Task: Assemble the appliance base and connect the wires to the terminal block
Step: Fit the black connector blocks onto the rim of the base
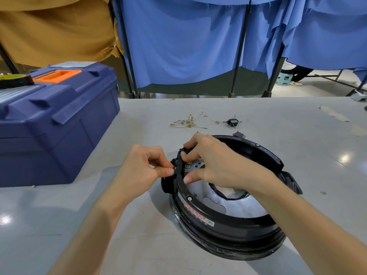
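Observation:
A round black appliance base with a silver inner plate lies on the grey table, right of centre. My left hand pinches a black part at the base's left rim from outside. My right hand grips the same rim from above, fingers over the edge and thumb inside beside small metal terminals. A bundle of thin white wires with brass connectors lies behind the base. A black socket part sits at the bundle's right end. A small red switch lies by the base's far rim.
A dark blue toolbox with an orange handle stands at the table's left, a roll of tape on its lid. Blue and tan curtains on black stands hang behind the table's far edge. A seated person shows at far right.

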Tool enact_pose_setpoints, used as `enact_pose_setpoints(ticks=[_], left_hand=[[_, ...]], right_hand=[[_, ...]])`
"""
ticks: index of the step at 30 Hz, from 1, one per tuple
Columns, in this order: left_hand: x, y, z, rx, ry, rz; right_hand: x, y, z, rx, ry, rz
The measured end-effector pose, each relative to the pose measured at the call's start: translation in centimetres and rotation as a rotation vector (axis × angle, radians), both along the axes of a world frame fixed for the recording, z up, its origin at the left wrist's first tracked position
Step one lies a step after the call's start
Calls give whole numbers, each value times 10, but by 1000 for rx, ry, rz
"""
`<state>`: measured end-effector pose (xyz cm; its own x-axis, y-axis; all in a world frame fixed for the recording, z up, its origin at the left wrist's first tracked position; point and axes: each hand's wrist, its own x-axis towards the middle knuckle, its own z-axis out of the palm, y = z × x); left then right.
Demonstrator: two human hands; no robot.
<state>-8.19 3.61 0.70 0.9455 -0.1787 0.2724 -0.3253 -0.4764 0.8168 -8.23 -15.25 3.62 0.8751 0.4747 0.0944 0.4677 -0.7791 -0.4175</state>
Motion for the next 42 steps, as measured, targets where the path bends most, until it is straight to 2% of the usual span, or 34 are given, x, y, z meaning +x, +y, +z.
enact_pose_setpoints(ticks=[3,11,15,18,20,23,26,31,35,40,42], left_hand=[[2,4,3,-3,1,-55],[8,3,-4,-53,22,4],[10,-5,-8,-219,-3,152],[2,-27,-12,-333,42,68],[1,-34,-16,-330,71,8],[2,-35,-26,-224,13,37],[3,-37,-30,-224,-67,59],[5,-41,-33,-348,-55,38],[5,-41,-35,-364,-53,18],[5,-40,-34,-359,-45,20],[4,-39,-34,-352,-41,27]], right_hand=[[0,-4,-2,12,11,9],[3,-1,-4,18,10,3],[6,-4,1,92,4,-16],[13,-11,8,182,-10,-10],[27,-24,12,230,-67,-93],[61,-61,13,242,-121,-347],[91,-99,1,304,9,-544],[127,-122,-27,72,138,-566],[142,-123,-43,-49,86,-534],[140,-126,-47,26,0,-570],[135,-125,-40,137,-26,-567]])
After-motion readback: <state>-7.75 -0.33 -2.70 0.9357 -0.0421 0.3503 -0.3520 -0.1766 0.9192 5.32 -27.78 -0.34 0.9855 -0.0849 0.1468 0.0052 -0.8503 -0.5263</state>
